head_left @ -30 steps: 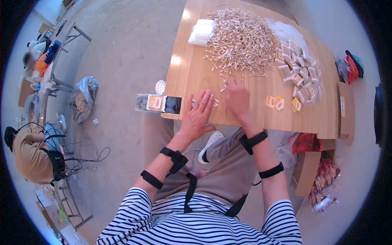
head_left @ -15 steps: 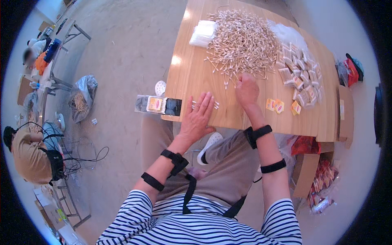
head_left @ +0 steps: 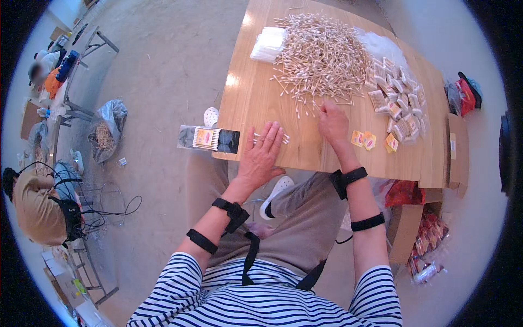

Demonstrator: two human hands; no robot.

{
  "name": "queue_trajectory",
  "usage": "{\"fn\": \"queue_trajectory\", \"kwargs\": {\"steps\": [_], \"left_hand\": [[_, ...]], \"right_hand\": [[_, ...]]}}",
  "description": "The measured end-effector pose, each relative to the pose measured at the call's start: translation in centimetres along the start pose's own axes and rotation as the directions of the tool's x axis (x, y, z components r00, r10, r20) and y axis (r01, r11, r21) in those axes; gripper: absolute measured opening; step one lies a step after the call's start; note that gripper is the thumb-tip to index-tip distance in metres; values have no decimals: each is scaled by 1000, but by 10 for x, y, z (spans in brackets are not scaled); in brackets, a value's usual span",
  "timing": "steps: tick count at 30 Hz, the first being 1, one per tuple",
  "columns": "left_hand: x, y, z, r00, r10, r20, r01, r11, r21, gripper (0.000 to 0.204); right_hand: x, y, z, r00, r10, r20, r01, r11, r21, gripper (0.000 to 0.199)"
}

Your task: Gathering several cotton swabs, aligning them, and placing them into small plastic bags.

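My left hand lies flat on the wooden table, its fingers stretched over a few cotton swabs whose white tips show beside the fingertips. My right hand is closed, fingers pinched together, just below the near edge of a large heap of loose cotton swabs. Whatever it may hold is hidden by the fingers. Left of my left hand, a row of cotton swabs with a yellow-orange card sits on a dark, glossy holder that sticks out past the table's left edge.
Several packed swab bundles are piled at the right, with small yellow cards near them. Clear plastic bags lie at the heap's left. A cardboard box stands below the table's right side. Another person sits at far left.
My right hand has drawn back a little from the heap, toward me and to the right. My left hand stays flat on the swabs.
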State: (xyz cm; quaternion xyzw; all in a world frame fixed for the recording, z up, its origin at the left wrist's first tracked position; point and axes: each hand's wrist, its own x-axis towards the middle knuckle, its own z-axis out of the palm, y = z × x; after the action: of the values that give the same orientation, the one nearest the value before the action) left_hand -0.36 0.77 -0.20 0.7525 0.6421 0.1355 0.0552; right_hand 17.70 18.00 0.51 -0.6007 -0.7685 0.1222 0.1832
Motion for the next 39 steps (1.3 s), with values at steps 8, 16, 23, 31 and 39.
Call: {"fn": "queue_trajectory", "kwargs": {"steps": [8, 16, 23, 31, 39], "left_hand": [[1, 0, 1, 1000, 11, -3, -11, 1000, -2, 121], [2, 1, 3, 1000, 19, 2, -19, 999, -27, 119], [1, -1, 3, 1000, 19, -3, -19, 1000, -7, 118], [2, 0, 3, 1000, 9, 18, -9, 1000, -3, 117], [2, 0, 0, 1000, 8, 16, -8, 1000, -15, 118]], "right_hand": [[-10, -14, 6, 986, -163, 27, 139, 905, 403, 17], [-27, -34, 34, 989, -135, 56, 114, 952, 283, 20], [-47, -51, 27, 978, -200, 59, 179, 950, 256, 14], [-41, -52, 36, 988, -151, 21, 150, 987, 53, 12], [-45, -57, 33, 980, -199, -8, 199, 977, 78, 12]]}}
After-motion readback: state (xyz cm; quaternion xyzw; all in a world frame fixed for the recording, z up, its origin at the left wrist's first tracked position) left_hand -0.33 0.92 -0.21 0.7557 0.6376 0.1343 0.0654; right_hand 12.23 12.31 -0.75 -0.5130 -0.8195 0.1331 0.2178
